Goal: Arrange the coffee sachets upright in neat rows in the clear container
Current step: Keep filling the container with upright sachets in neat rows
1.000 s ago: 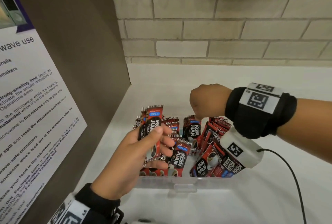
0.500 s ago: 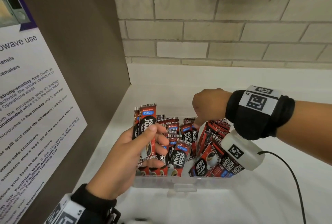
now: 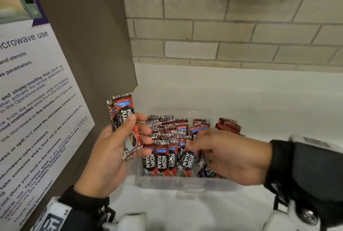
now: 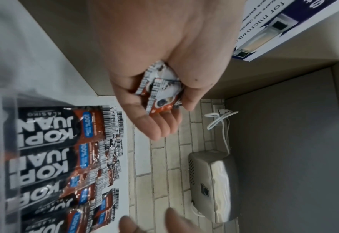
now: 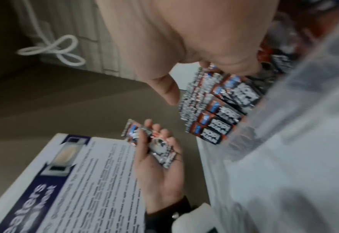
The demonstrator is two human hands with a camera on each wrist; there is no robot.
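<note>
The left hand [image 3: 111,149] keeps a closed grip on spare red foil coffee sachets [image 3: 126,127] beside the clear plastic container [image 3: 185,184], while the right hand [image 3: 228,158] pinches one tilted sachet [image 3: 187,158] inside, probably to straighten it.

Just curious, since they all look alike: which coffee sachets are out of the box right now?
The small bunch of sachets held in the left hand, raised beside the clear container. All the others stand or lean inside it.
</note>
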